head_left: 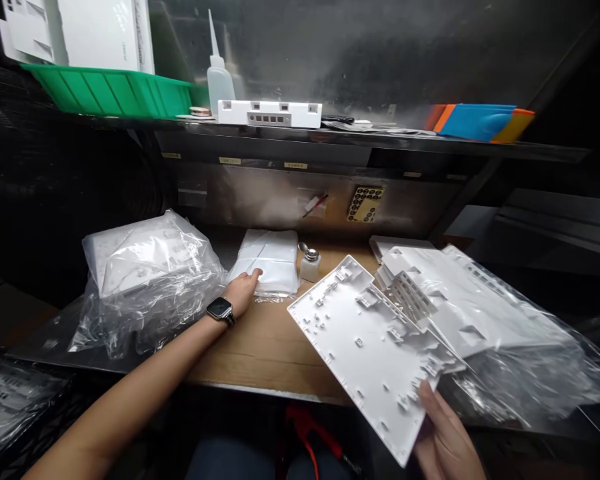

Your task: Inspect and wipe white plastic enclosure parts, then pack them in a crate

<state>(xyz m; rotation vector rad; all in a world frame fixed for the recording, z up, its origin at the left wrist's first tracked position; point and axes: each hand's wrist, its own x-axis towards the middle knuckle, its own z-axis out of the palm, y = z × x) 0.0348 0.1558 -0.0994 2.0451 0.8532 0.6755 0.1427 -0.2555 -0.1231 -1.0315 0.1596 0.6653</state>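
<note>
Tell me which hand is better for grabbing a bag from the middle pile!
Probably the left hand: it rests at the bags, while the right hand holds a white cover.

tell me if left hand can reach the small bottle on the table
Likely yes: only flat plastic bags seem to lie between the left hand and the small bottle, leaving the way free.

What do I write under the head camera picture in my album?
Right hand holds a white panel; left hand touches stacked clear plastic.
</note>
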